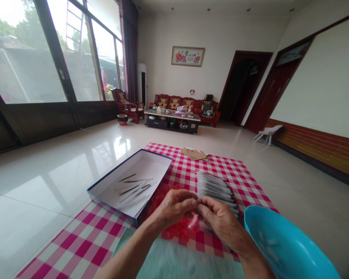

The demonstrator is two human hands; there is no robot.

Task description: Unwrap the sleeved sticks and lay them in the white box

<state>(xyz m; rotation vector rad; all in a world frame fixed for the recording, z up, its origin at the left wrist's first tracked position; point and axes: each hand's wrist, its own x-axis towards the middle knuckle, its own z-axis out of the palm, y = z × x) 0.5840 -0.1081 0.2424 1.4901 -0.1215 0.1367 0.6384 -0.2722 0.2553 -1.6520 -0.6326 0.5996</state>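
My left hand and my right hand meet fingertip to fingertip above the checked cloth. Both are closed in a pinch; whatever lies between the fingers is too small or hidden to name. Beneath them spreads a pile of red see-through plastic pieces, partly covered by the hands. Just beyond my right hand lies a row of thin white and black pen-like sticks. To the left, a shallow white box with a dark blue rim holds several similar loose sticks.
A blue plastic basin with small pale pieces inside stands at the right. Brown cardboard scraps lie at the far end of the pink checked cloth. Pale green fabric is closest to me. A coffee table and sofa stand farther back.
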